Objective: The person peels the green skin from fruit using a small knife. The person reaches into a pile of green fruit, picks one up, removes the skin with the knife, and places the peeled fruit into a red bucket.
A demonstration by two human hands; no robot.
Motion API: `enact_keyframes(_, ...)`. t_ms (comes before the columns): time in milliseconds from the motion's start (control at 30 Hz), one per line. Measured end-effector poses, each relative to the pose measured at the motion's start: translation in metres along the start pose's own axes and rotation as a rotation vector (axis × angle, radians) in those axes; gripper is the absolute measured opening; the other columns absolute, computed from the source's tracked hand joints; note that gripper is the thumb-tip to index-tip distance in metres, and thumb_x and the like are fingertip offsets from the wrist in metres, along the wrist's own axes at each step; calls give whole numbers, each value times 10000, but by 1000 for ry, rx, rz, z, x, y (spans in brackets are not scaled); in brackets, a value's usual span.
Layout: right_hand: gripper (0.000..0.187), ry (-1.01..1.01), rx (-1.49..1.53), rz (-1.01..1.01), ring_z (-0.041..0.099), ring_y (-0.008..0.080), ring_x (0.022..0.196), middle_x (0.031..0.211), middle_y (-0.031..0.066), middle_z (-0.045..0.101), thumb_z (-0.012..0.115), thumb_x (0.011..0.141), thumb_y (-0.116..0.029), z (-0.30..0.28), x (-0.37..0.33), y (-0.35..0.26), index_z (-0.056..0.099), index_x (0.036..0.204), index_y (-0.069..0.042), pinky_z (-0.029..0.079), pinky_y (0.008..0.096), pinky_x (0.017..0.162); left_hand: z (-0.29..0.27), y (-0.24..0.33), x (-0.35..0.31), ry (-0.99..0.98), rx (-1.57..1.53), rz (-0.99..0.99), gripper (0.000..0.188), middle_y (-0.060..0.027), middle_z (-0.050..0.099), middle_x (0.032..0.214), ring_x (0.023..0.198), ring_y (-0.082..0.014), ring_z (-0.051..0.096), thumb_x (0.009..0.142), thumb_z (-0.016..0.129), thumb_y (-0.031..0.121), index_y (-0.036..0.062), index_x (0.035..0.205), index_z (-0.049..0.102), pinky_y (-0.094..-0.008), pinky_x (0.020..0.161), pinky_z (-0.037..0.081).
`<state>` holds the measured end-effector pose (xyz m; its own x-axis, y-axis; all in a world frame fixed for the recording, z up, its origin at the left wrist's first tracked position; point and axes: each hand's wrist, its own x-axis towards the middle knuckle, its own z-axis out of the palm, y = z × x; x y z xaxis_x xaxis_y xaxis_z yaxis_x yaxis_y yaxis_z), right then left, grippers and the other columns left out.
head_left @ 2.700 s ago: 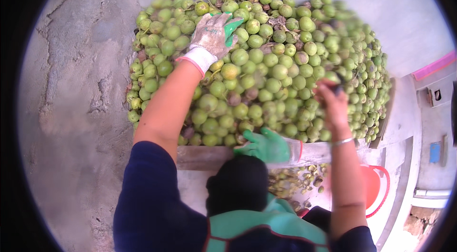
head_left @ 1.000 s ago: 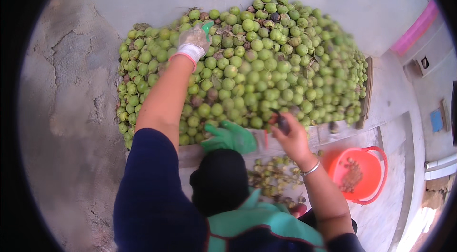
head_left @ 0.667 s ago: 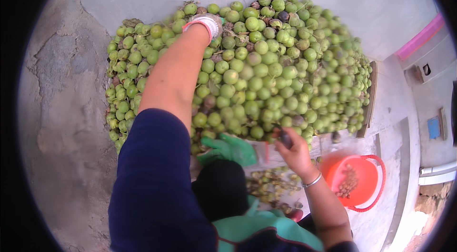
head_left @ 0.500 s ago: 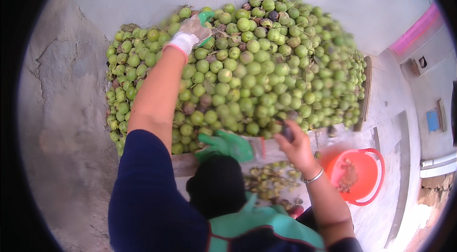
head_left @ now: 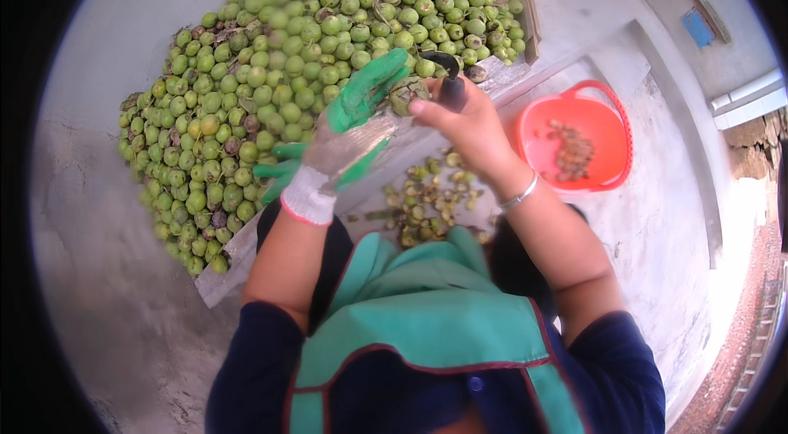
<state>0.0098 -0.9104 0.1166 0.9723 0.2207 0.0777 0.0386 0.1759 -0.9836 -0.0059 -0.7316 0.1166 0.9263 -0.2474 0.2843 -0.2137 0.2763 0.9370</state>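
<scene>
My left hand (head_left: 336,134), in a white knit glove with green-coated fingers, holds a green walnut (head_left: 405,96) with scuffed, browned husk. My bare right hand (head_left: 476,129), a silver bangle on its wrist, is wrapped round the black handle of a small hooked knife (head_left: 452,92). Its curved dark blade points up and left, just beyond the walnut. The two hands meet in front of me, the right fingertips close against the walnut. A second green glove (head_left: 281,169) lies beside my left wrist, partly hidden by it.
A large heap of green walnuts (head_left: 238,98) lies beyond a pale board (head_left: 234,258). Cut husks (head_left: 423,203) litter the floor between my knees. At right stands a red bucket (head_left: 532,163) with brown shelled-out nuts (head_left: 572,151). Another board (head_left: 529,11) edges the heap.
My left hand has come back from the heap's far side with a walnut and met my right hand. The whole view has swung, so the heap now sits farther left and up.
</scene>
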Motion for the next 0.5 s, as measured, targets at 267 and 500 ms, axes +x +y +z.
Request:
enact_keyframes(267, 267, 61, -398, -59, 506, 73, 680, 756, 0, 575, 721, 803, -133, -66, -49, 41, 574, 1002, -32, 465, 279, 631, 46, -67, -6, -142, 461, -126, 386, -163, 605, 1167, 1077, -217, 584, 947, 549, 237, 37, 1275, 519, -357, 924, 454)
enact_keyframes(500, 327, 1, -55, 249, 629, 97, 894, 947, 17, 619, 660, 856, -43, -90, -43, 37, 523, 1151, -5, 502, 234, 721, 52, -99, -3, -145, -49, -323, 445, -106, 594, 1175, 1027, -172, 599, 972, 499, 280, 1, 1319, 479, -306, 853, 506)
